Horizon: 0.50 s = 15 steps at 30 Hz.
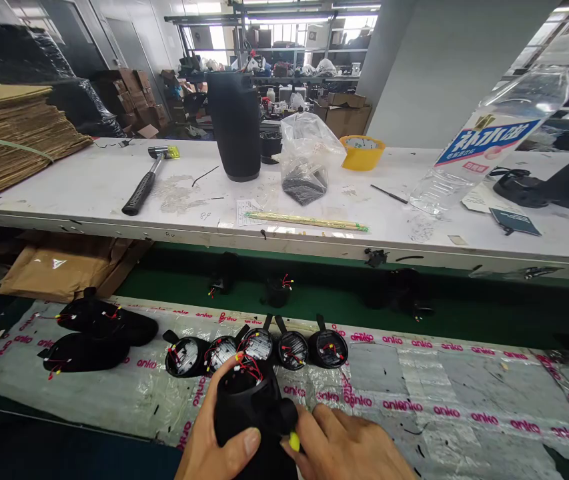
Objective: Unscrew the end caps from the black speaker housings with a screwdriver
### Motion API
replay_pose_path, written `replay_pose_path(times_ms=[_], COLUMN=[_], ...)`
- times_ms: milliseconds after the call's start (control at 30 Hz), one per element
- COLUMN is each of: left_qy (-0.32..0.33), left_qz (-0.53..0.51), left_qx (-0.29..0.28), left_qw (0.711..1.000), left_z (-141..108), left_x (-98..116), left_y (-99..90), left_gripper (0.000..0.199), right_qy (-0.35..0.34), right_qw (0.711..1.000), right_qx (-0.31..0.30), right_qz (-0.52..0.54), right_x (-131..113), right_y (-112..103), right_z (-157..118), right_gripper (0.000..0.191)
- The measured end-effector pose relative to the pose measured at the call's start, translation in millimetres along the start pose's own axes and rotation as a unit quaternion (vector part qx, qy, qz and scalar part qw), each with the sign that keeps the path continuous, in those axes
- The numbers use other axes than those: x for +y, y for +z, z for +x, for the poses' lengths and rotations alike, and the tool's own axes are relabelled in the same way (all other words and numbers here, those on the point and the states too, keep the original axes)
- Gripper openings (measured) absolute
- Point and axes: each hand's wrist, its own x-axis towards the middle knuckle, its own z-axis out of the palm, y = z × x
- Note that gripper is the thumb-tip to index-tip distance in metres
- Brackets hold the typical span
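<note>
My left hand (219, 437) is wrapped round a black cup-shaped housing (244, 410), its thumb on the near side and a finger along the rim. Thin red wires (249, 370) with small connectors show in its open top. On the housing's right side a round black stub (284, 417) sticks out. My right hand (344, 443) is closed beside that stub, pinching a small yellow piece (294, 441); its full shape is hidden by the fingers. Beyond the held housing stand several like it in a row, such as a black housing (331, 348) with wires inside.
More black housings (89, 350) lie at left on the plastic-covered lower surface (384, 373). Across the white shelf (189, 193) are a hammer (144, 187), a black cylinder (234, 127), a plastic bag (309, 153), yellow tape (363, 153) and a bottle (489, 140). Stacked cardboard (9, 140) stands left.
</note>
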Motion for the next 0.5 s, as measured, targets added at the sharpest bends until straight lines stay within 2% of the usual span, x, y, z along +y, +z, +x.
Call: replay_pose_path(times_ms=[133,500], left_qy=[0.001,0.010], left_qz=[0.020,0.051], left_qx=[0.004,0.010], left_qw=[1.000,0.999], left_z=[1.0,2.2], left_x=[0.3,-1.5], left_y=[-2.1,-3.5], left_gripper=[0.103,0.103], right_qy=[-0.015,-0.033], right_qw=[1.000,0.999], right_qx=[-0.002,-0.043], right_qz=[0.007,0.001], right_x=[0.9,2.9], right_y=[-4.5,-7.2], right_z=[4.0,3.4], right_gripper=[0.013,0.018])
